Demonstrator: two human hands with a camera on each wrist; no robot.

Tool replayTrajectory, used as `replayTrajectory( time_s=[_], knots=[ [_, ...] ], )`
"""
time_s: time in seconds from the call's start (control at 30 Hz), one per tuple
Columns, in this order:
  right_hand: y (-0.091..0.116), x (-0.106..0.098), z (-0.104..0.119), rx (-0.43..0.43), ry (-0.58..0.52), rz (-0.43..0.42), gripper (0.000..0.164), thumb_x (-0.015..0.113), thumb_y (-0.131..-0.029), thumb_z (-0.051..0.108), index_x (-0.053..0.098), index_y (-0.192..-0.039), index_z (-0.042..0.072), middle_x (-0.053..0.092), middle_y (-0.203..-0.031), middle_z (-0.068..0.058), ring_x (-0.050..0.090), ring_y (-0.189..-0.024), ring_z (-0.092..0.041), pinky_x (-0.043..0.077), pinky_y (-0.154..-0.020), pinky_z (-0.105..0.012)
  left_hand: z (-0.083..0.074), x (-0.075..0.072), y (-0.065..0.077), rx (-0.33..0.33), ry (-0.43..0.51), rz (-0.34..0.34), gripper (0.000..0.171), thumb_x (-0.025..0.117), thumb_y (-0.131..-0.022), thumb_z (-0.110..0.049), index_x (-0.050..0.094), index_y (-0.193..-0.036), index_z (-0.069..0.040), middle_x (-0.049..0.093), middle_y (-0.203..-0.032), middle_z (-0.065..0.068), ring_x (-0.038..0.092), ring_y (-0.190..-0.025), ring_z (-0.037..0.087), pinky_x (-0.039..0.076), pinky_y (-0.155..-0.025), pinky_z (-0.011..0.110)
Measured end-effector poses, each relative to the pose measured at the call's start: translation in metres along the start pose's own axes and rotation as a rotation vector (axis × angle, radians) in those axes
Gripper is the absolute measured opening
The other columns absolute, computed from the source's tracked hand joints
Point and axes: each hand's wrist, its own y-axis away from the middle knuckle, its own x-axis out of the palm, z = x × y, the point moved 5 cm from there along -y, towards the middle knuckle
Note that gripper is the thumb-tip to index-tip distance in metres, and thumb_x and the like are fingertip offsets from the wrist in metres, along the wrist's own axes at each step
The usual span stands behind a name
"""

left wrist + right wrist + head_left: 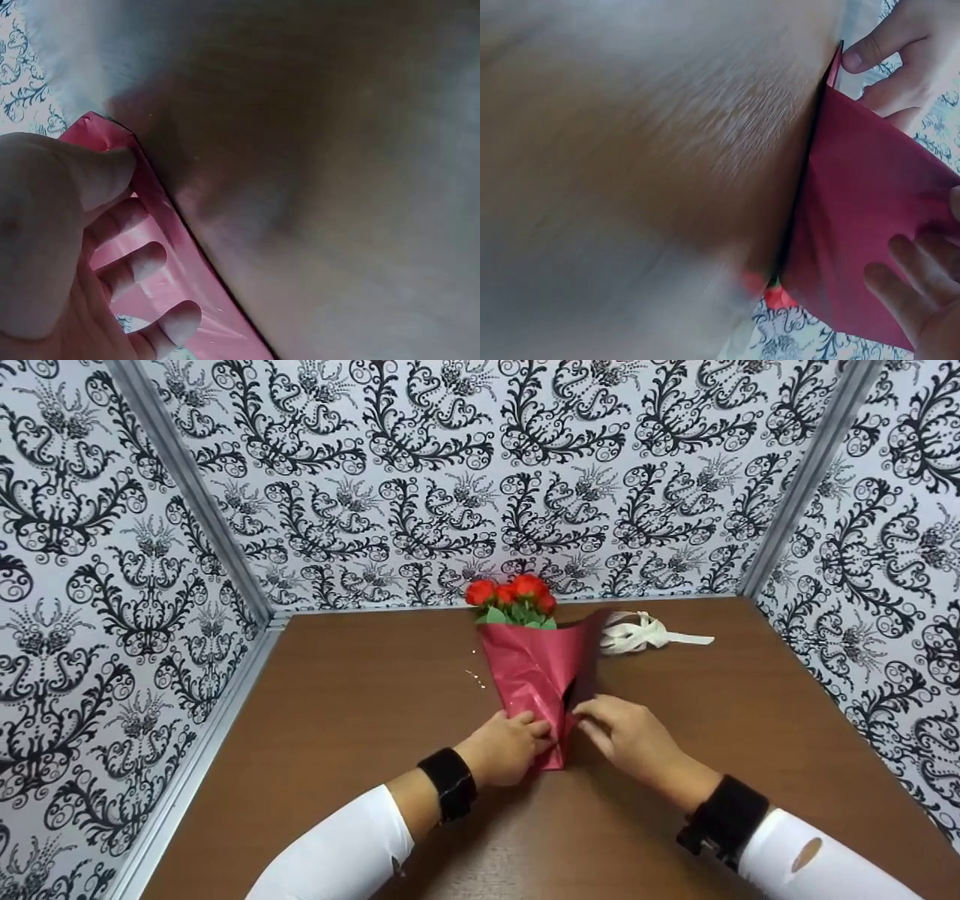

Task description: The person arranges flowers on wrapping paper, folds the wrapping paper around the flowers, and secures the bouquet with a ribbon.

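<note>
A bouquet of red flowers (517, 591) with green leaves lies on the brown table, its stems inside pink-red wrapping paper (525, 660). Across the narrow lower part of the wrap rests my left hand (506, 746), pressing on the paper. Its fingers are spread over the pink surface in the left wrist view, with the thumb by the wrap's lower end. My right hand (626, 731) pinches the right-hand flap of the paper, which stands raised. In the right wrist view this flap (870, 202) spreads wide and dark red beside the fingers. The paper hides the stems.
A bundle of white ribbon (637, 634) lies behind and right of the bouquet. Small shiny specks (475, 679) dot the table (360, 682) left of the wrap. Black-and-white patterned walls (450, 472) enclose the back and both sides.
</note>
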Motion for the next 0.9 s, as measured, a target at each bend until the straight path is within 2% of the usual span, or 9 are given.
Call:
replayTrajectory(
  time_s=[0.1,0.23,0.33,0.47,0.53,0.63,0.7,0.83,0.9],
  knots=[
    [-0.004,0.011,-0.002,0.075,-0.118,0.023,0.027,0.081,-0.091,0.006,0.076,-0.117,0.012,0.079,-0.112,-0.002,0.077,-0.104,-0.020,0.063,-0.091,-0.040,0.000,0.001,0.000,0.002,0.007,0.019,0.051,0.056,-0.104,-0.039,0.051,-0.155,-0.042,0.050,-0.158,-0.017,0.050,-0.133,0.013,0.054,-0.093,0.043],
    [-0.003,0.031,-0.008,0.199,-0.342,0.092,0.059,0.076,-0.095,0.002,0.057,-0.149,0.013,0.075,-0.133,-0.007,0.078,-0.107,-0.022,0.064,-0.090,-0.036,-0.001,0.002,-0.002,0.018,0.015,0.005,0.041,0.058,-0.103,-0.044,0.062,-0.144,-0.040,0.055,-0.151,-0.020,0.051,-0.129,0.012,0.053,-0.091,0.042],
    [0.000,0.041,-0.018,0.314,-0.398,0.094,0.073,0.074,-0.092,-0.005,0.045,-0.157,0.011,0.074,-0.131,-0.012,0.079,-0.104,-0.026,0.064,-0.089,-0.038,-0.001,0.004,-0.001,0.027,0.044,-0.005,0.039,0.057,-0.104,-0.046,0.063,-0.142,-0.040,0.055,-0.152,-0.019,0.051,-0.134,0.012,0.054,-0.093,0.043],
    [0.005,0.045,-0.038,0.520,-0.259,0.080,0.057,0.077,-0.087,-0.002,0.057,-0.141,0.001,0.072,-0.123,-0.019,0.074,-0.107,-0.032,0.060,-0.096,-0.048,0.002,0.003,0.001,0.034,0.080,-0.007,0.051,0.057,-0.105,-0.044,0.051,-0.155,-0.041,0.051,-0.159,-0.016,0.050,-0.144,0.013,0.054,-0.098,0.044],
    [0.006,0.050,-0.046,0.623,-0.257,0.142,0.052,0.077,-0.090,0.005,0.059,-0.138,-0.001,0.070,-0.126,-0.024,0.075,-0.099,-0.035,0.061,-0.090,-0.050,0.003,0.003,0.002,0.035,0.087,-0.007,0.053,0.057,-0.106,-0.043,0.047,-0.158,-0.040,0.051,-0.159,-0.016,0.050,-0.145,0.012,0.054,-0.099,0.043],
    [0.006,0.059,-0.052,0.731,-0.413,0.267,0.052,0.072,-0.098,0.014,0.054,-0.145,0.002,0.064,-0.138,-0.029,0.076,-0.086,-0.033,0.064,-0.077,-0.047,0.004,0.002,0.002,0.030,0.092,0.006,0.052,0.058,-0.106,-0.043,0.049,-0.157,-0.039,0.050,-0.161,-0.014,0.049,-0.148,0.014,0.054,-0.102,0.045],
    [0.005,0.065,-0.052,0.758,-0.566,0.324,0.052,0.068,-0.102,0.015,0.050,-0.150,0.005,0.059,-0.145,-0.031,0.076,-0.080,-0.030,0.064,-0.069,-0.043,0.005,0.003,0.001,0.020,0.112,0.023,0.050,0.059,-0.105,-0.044,0.054,-0.154,-0.037,0.049,-0.163,-0.010,0.046,-0.152,0.018,0.054,-0.105,0.049],
    [0.003,0.070,-0.053,0.757,-0.772,0.344,0.046,0.061,-0.106,0.011,0.049,-0.150,0.006,0.054,-0.153,-0.030,0.073,-0.100,-0.025,0.064,-0.071,-0.041,0.012,0.004,-0.006,-0.017,0.231,0.050,0.049,0.060,-0.103,-0.050,0.058,-0.150,-0.037,0.040,-0.169,0.000,0.032,-0.161,0.029,0.049,-0.112,0.056],
    [0.004,0.071,-0.055,0.794,-0.846,0.321,0.043,0.056,-0.108,0.008,0.047,-0.149,0.005,0.053,-0.153,-0.028,0.069,-0.107,-0.022,0.062,-0.072,-0.041,0.017,0.004,-0.012,-0.024,0.298,0.042,0.049,0.059,-0.104,-0.050,0.057,-0.151,-0.036,0.041,-0.168,0.002,0.034,-0.160,0.029,0.048,-0.113,0.057]
  ],
)
